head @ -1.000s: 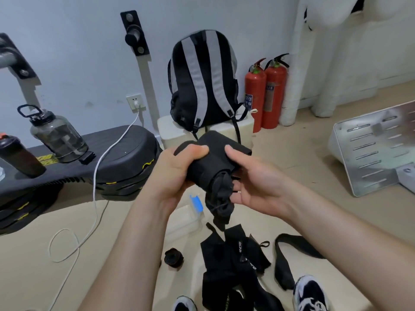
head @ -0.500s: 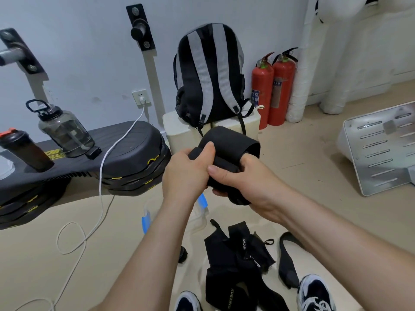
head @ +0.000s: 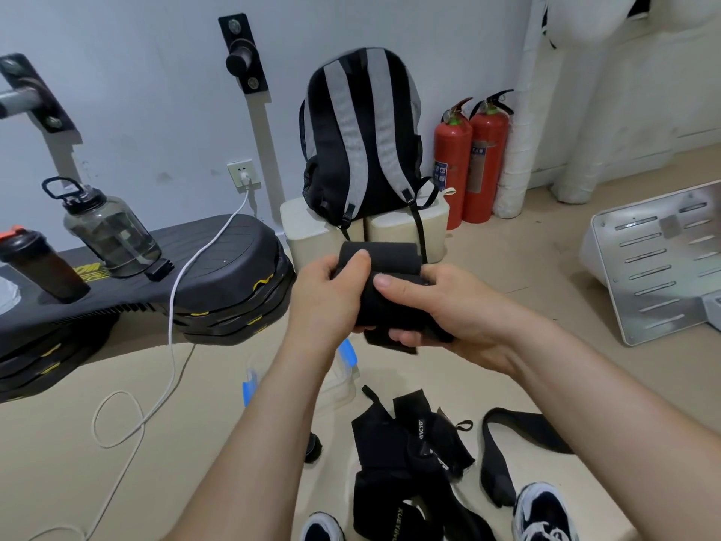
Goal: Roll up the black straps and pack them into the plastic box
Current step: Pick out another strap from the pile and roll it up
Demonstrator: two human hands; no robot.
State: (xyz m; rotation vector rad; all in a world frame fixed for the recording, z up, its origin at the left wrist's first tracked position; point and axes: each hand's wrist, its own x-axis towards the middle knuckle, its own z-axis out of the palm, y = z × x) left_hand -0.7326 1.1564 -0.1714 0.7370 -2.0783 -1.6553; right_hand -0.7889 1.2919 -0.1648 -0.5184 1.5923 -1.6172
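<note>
A rolled black strap [head: 384,257] is held at chest height between both hands. My left hand [head: 325,298] grips its left end, thumb on top. My right hand [head: 441,306] wraps round its right side from below, thumb pressing on the roll. Under my arms on the floor lies the clear plastic box [head: 343,378] with blue latches, mostly hidden by my left forearm. Loose black straps [head: 409,447] lie in a heap near my feet, and another black strap [head: 503,443] curls to the right of it.
A black and grey backpack [head: 359,134] stands on white blocks by the wall, two red fire extinguishers [head: 468,158] beside it. At left a black bench holds two bottles [head: 105,228]. A white cable [head: 171,326] trails over the floor. A metal plate [head: 663,259] leans at right. My shoes [head: 542,513] are below.
The hanging tail of the strap has been wound in; the roll is now tighter. My right hand has moved from the side to wrap under and over the roll.
</note>
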